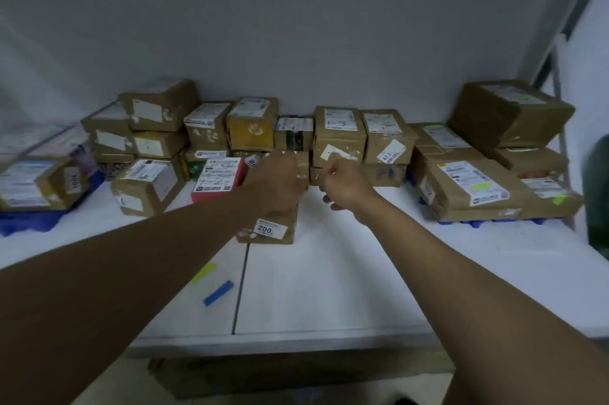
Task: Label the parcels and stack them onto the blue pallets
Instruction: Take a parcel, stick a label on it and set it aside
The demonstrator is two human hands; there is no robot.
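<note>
Both arms reach forward over a white table (pixel 329 289) toward a row of cardboard parcels stacked against a grey wall (pixel 296 25). The left hand (pixel 275 180) lies on top of a brown parcel (pixel 268 228) that stands at the middle of the table, in front of the row; a white sticker reading "002" (pixel 266 229) shows upside down on its near face. Its fingers point away from the camera and are blurred, so I cannot tell how far they curl over the far edge. The right hand (pixel 342 185) hovers just to the right of this parcel with its fingers curled in; whether it pinches anything is not clear. Just left of the left hand sits a red box (pixel 219 180) with a white printed label. At the far left, parcels rest on a blue pallet (pixel 36 221); at the far right, larger parcels (pixel 474 193) sit on another blue pallet (pixel 491 223). On the table nearer the camera lie a yellow strip (pixel 203 272) and a blue strip (pixel 218 293), side by side and apart.
</note>
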